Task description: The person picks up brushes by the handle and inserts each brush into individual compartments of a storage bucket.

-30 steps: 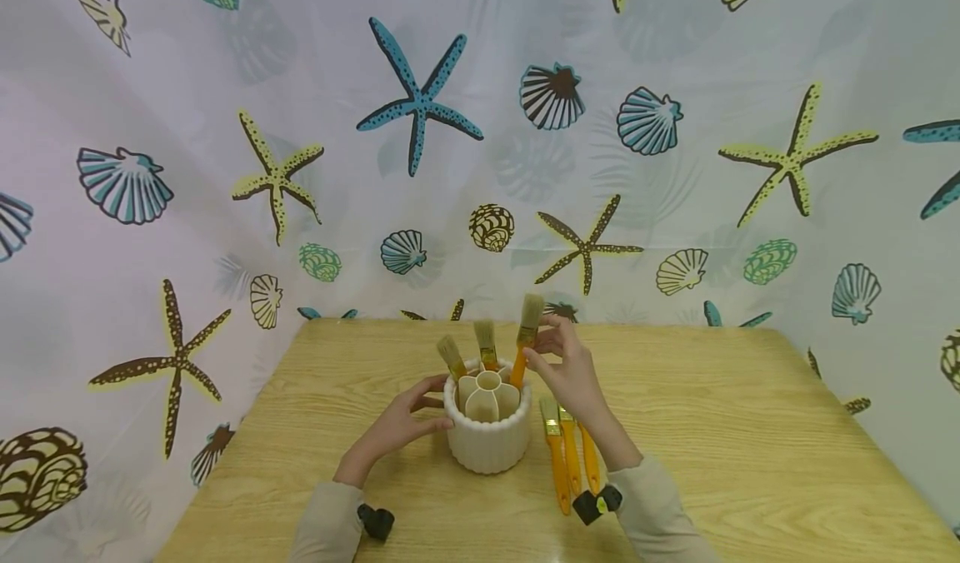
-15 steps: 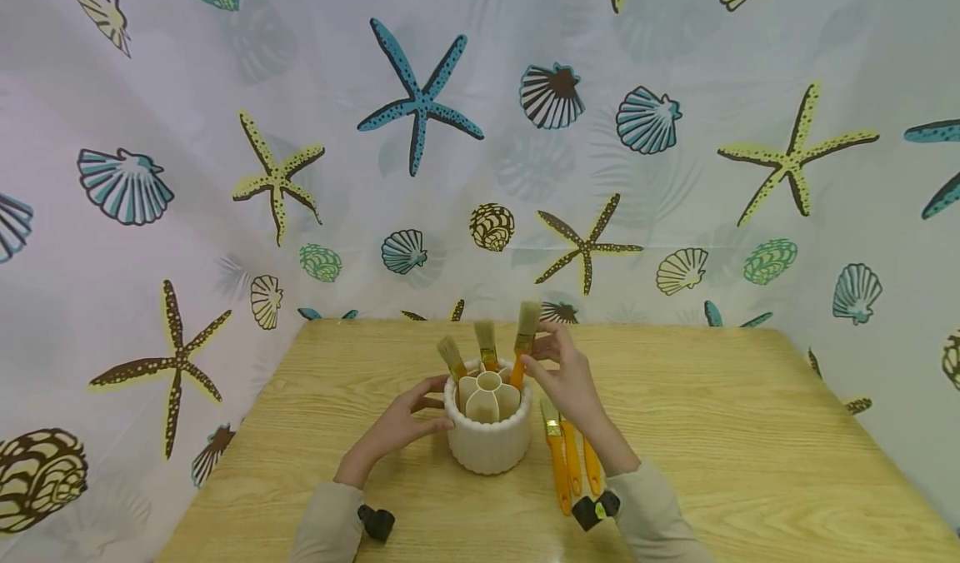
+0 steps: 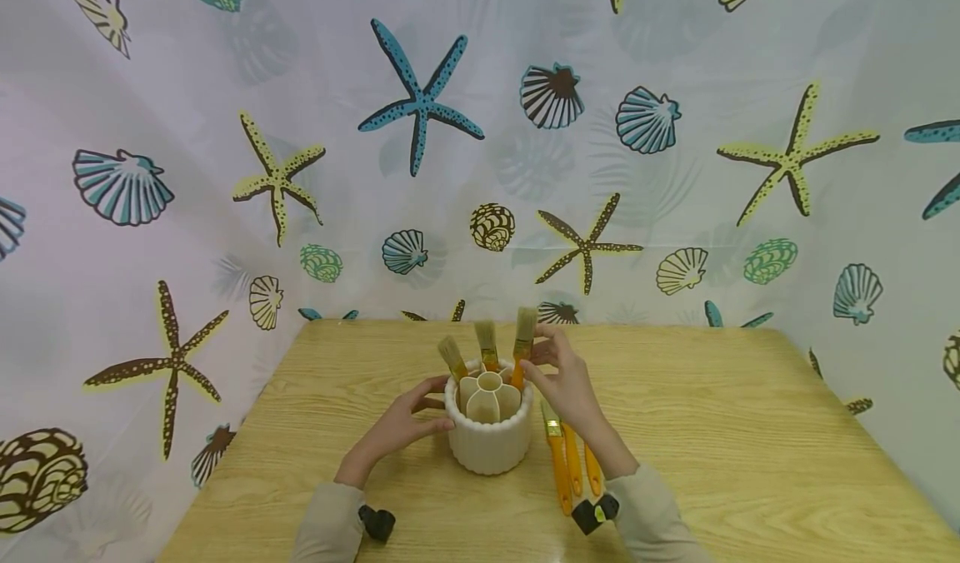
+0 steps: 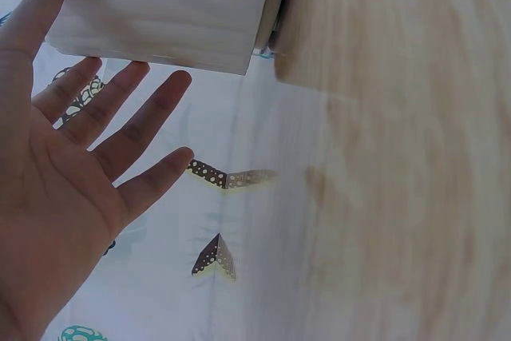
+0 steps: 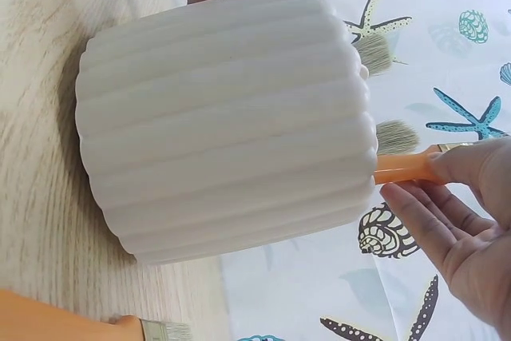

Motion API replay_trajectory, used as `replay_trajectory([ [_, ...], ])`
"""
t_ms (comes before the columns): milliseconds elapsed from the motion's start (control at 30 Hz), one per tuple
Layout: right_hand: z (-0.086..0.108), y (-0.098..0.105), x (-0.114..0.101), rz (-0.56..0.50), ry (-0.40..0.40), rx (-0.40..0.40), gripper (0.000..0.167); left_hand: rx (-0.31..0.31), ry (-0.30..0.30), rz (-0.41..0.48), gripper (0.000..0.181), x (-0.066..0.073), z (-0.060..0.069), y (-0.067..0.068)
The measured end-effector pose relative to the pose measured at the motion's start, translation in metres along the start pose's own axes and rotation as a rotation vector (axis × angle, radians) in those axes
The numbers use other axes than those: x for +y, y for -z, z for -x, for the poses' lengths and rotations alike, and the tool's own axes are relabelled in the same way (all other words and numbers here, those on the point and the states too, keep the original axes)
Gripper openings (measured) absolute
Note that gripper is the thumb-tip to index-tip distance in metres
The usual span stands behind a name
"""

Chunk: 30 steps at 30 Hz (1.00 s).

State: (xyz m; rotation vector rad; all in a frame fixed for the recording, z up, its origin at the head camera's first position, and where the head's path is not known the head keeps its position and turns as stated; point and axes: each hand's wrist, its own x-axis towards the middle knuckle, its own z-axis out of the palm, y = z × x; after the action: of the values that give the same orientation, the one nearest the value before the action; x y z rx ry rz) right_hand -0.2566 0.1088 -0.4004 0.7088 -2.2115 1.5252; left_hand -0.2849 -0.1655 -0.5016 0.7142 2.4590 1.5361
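A white ribbed round holder (image 3: 489, 446) with petal-shaped compartments stands upright on the table. My right hand (image 3: 566, 380) pinches the orange handle of a paintbrush (image 5: 403, 168), bristles up, its lower end inside a compartment on the holder's right side. The handle's bottom end is hidden by the holder wall. My left hand (image 4: 72, 173) rests its fingertips against the holder's left side, fingers spread and fairly straight. Two other paintbrushes stand in the holder, a left one (image 3: 452, 356) leaning left and a back one (image 3: 486, 345), both bristles up.
Three orange-handled paintbrushes (image 3: 558, 467) lie on the wooden table (image 3: 712, 430) right of the holder, partly under my right forearm. A white curtain (image 3: 337, 63) printed with starfish and shells surrounds the table's back and sides.
The paintbrush in my right hand has sunk slightly lower into the holder and shifted a little left, and the hand has come down with it. My left hand keeps its place on the holder.
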Motion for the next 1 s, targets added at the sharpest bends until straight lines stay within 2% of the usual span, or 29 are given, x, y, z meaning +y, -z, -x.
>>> replay_trajectory([
  [300, -0.004, -0.001, 0.002, 0.02, -0.026, -0.014, 0.042, -0.007, 0.013, 0.003, 0.071, -0.001, -0.005, 0.004],
  [533, -0.008, -0.006, 0.033, 0.012, -0.053, -0.012, 0.043, -0.01, 0.024, 0.004, 0.071, -0.002, -0.008, 0.006],
  [833, -0.01, -0.009, 0.039, -0.016, 0.018, 0.016, 0.042, -0.019, 0.018, 0.013, 0.07, -0.003, -0.013, 0.011],
  [933, -0.012, -0.009, 0.039, -0.003, -0.022, 0.01, 0.042, -0.023, 0.019, 0.015, 0.069, -0.002, -0.014, 0.013],
  [1000, -0.014, -0.009, 0.037, 0.009, -0.078, 0.006, 0.042, -0.026, 0.023, 0.014, 0.069, -0.002, -0.016, 0.015],
])
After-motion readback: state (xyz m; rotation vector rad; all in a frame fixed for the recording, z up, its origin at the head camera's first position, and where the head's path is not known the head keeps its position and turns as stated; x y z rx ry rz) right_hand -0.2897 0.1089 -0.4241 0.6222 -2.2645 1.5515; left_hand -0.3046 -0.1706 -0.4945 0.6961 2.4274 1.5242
